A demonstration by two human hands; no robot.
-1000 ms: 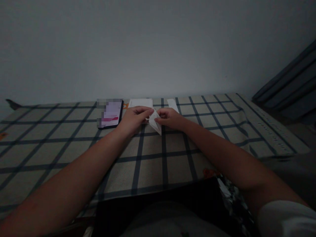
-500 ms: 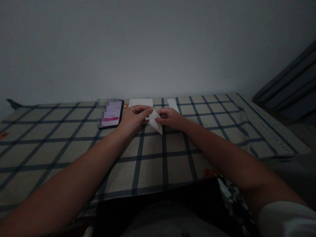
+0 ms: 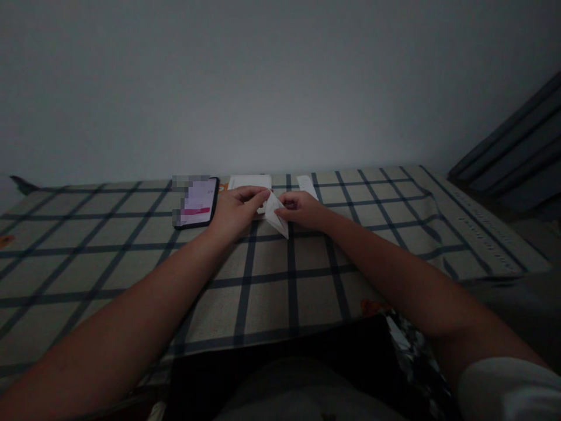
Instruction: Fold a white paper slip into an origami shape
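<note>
Both my hands hold a small piece of folded white paper [image 3: 275, 217] just above the checked cloth, near the middle of the head view. The paper has pointed ends, one aimed down and to the right. My left hand [image 3: 240, 206] pinches its upper left side between thumb and fingers. On the other side, my right hand [image 3: 301, 209] grips the right edge, thumb in front and fingers curled. The fingertips partly cover the paper, so its far side is hidden.
A lit phone [image 3: 197, 203] lies left of my left hand. Behind the hands are a white sheet [image 3: 249, 180] and a white paper strip [image 3: 307, 185]. The checked tablecloth [image 3: 267, 304] reaches the wall [image 3: 280, 88]; a dark curtain [image 3: 517, 140] hangs at the right.
Almost nothing differs. The folded paper and the fingers on it have shifted very slightly; both hands keep their hold.
</note>
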